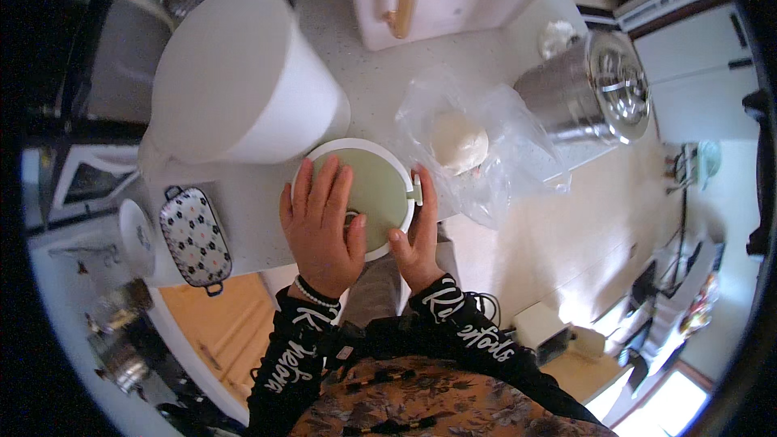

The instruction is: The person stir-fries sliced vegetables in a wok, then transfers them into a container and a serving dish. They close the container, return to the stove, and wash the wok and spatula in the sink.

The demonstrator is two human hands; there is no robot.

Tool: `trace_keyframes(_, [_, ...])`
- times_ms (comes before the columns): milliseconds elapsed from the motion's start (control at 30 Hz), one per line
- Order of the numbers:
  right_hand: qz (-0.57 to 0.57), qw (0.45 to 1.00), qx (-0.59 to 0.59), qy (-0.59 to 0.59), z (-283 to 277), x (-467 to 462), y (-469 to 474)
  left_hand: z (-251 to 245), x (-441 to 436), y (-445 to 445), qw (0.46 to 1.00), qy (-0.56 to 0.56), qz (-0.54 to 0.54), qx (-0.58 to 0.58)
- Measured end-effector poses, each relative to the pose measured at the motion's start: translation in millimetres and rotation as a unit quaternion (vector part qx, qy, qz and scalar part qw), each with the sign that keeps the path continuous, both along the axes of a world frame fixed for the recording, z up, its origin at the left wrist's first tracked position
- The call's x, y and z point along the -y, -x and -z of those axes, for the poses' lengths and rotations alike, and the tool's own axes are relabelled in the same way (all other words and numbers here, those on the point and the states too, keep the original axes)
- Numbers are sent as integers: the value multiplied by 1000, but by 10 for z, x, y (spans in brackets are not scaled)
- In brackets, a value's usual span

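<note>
A round container with a pale green lid (379, 185) and a white rim stands on the counter before me. My left hand (325, 224) lies flat over the lid's left part, fingers stretched across it and the thumb beside a small round fitting. At the container's right side, my right hand (419, 233) grips the edge, its thumb at the rim and its fingers along the outer wall by a green-and-white side clip (415, 190). Whatever is inside is hidden by the lid. Just right of it, a pale round lump like dough (459, 142) sits in a clear plastic bag (504, 152).
A large white cylindrical container (243, 73) stands close behind on the left. A flower-patterned dish with handles (195, 237) lies near a white bowl (136, 237). At the right is a lidded steel pot (583, 88). The counter's front edge (258, 266) runs before me.
</note>
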State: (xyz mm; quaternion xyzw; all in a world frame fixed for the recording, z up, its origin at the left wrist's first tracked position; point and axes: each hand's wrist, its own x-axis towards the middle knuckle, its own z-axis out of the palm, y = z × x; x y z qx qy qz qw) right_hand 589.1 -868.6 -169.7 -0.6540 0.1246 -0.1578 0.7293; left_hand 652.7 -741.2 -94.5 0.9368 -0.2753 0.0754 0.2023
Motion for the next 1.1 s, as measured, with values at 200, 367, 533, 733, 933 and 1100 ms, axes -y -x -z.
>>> trace_keyframes(200, [34,996,-7,85,-11,-37,26,4,73,-27,999,-33,21,35])
trace_keyframes(367, [53,998,-3,35,-27,-92,13,42,101,-4,998,-39,19,43])
trace_keyframes(533, [2,999,29,-41,5,-10,73,-2,64,-8,998,-41,31,27])
trace_keyframes(733, [-12,995,27,-99,5,74,208,12,-176,115,938,297,-92,-154])
trace_keyframes(933, [-56,998,-17,-37,-103,15,200,101,-229,263,820,457,-117,-323])
trace_keyframes(1100, [-77,996,-44,-8,-217,-53,394,-80,-333,493,844,409,-102,-332])
